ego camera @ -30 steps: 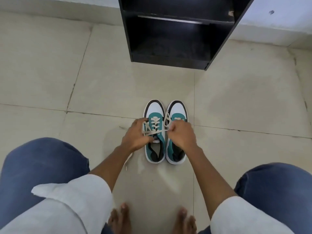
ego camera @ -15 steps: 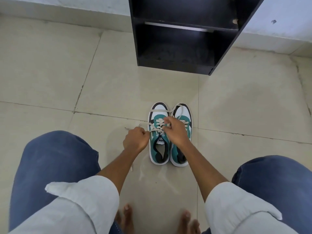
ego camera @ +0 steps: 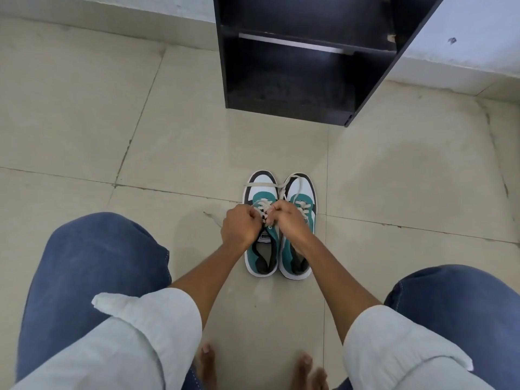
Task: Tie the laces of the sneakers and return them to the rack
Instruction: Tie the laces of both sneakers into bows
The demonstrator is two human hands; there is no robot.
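Two teal, white and black sneakers stand side by side on the tiled floor, toes pointing away from me: the left sneaker and the right sneaker. Both hands meet over the left sneaker's lacing. My left hand and my right hand are each closed on a strand of its cream lace, which loops loosely forward across both toes. The knot area is hidden by my fingers. The black shoe rack stands beyond the sneakers, its shelves bare.
I squat with my blue-jeaned knees at both sides and bare feet below the sneakers. Beige floor tiles spread all around. A pale wall base runs behind the rack.
My left hand has moved right to meet the right hand over the left sneaker's laces. The lace now loops slack across both toes. The camera has shifted slightly.
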